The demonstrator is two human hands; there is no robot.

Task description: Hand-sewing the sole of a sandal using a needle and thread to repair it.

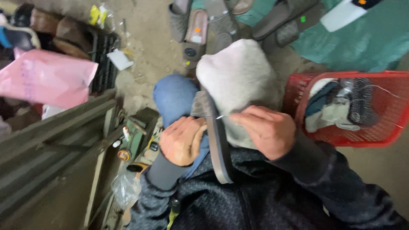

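A grey fuzzy slipper [238, 81] with a thin dark sole [218, 145] rests on my lap, its sole edge turned up toward me. My left hand [182, 141] grips the sole's left side. My right hand [266, 130] lies on the fuzzy upper and pinches a thin metal needle [220, 116] right at the seam between upper and sole. My blue-jeaned knee [174, 96] shows behind the slipper.
A red plastic basket [383, 130] with cloth pieces and thread stands at right. Several slippers and sandals [204, 25] lie on the floor ahead, beside a green sheet [362, 42]. A pink bag [47, 79], a dark metal frame [55, 140] and small tools [128, 145] are at left.
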